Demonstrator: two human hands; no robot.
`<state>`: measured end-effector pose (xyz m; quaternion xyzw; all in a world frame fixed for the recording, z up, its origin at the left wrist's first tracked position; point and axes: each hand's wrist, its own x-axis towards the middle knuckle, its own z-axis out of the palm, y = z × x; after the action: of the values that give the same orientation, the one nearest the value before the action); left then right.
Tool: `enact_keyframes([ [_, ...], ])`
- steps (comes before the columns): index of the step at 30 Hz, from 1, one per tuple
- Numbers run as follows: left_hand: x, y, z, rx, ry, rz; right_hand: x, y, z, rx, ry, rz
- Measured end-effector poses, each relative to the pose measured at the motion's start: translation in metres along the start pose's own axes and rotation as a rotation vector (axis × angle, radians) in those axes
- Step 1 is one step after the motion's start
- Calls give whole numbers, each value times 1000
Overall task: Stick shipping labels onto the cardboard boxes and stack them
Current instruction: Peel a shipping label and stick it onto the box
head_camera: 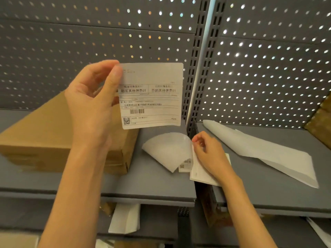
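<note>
Left hand (93,102) is raised up, thumb and fingertips pinched in a tight grip, bare forearm below. Right hand (209,154) sits lower, palm down, fingers curled and pinching.

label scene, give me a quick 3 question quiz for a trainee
1. True or false: the left hand holds the label up by its top left corner.
2. Where is the cardboard box?
A. on the shelf, behind the left hand
B. under the right hand
C. on the floor
3. Fill in: the right hand pinches a curled backing sheet over a ___ of labels.

Key
1. True
2. A
3. stack
</note>
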<state>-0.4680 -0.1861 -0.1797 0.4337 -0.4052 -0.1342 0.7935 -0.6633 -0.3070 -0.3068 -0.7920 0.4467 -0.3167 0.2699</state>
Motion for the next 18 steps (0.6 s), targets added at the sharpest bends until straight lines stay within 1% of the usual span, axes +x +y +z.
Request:
enact_keyframes([
  [2,-1,2,-3,21,7,12,1,0,1,-58,10,-43],
  [4,-3,3,-5,28,5,13,1,-1,1,-60,21,-70],
  [8,-10,0,-4,51,6,0,1,-15,-6,86,111,-128],
  [11,-13,0,-5,74,-5,-11,0,-35,-17,269,133,-145],
  [15,-15,1,-9,103,-12,-18,-4,-78,-33,609,81,-188],
  [18,-13,1,-14,122,-12,-25,-8,-107,-40,756,63,-239],
])
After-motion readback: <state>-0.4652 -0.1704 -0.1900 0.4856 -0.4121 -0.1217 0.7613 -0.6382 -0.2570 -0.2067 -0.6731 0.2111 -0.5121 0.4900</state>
